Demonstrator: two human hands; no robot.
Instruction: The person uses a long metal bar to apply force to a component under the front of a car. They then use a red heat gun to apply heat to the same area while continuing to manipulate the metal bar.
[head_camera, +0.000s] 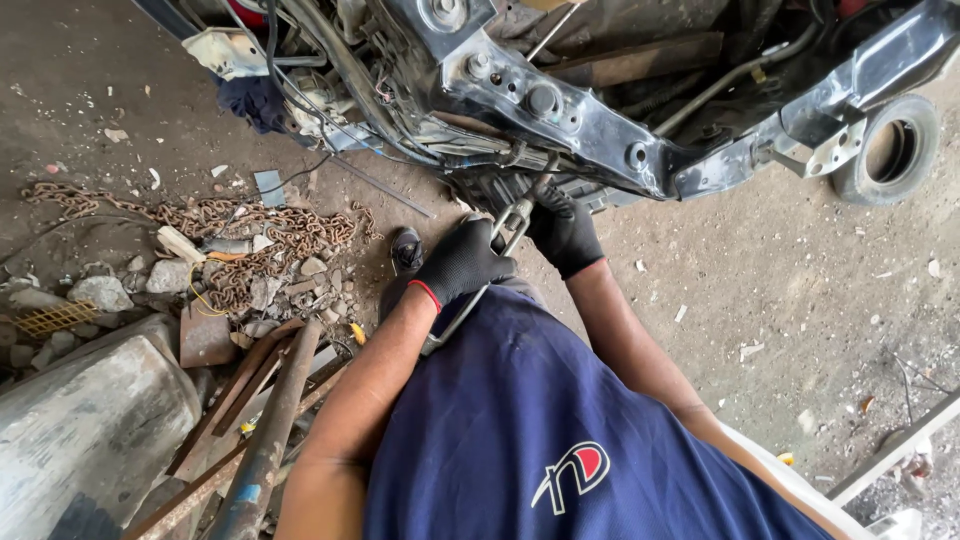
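both gloved hands work a long metal wrench (497, 255) under the black car frame (600, 140).
left hand (462, 262) wraps its handle, right hand (563, 230) curls at its head (fingers closed); the next move likely needs a steady pull.

Your left hand (462, 262) sits just left of your right hand (565, 232), both on the wrench (480, 285) running up under the frame crossmember (600, 140) ahead of you. Chain pile (250, 235) lies off to your left, pipes (270, 430) nearer beside you. Tyre (893, 150) sits far right, behind the crossmember's end.
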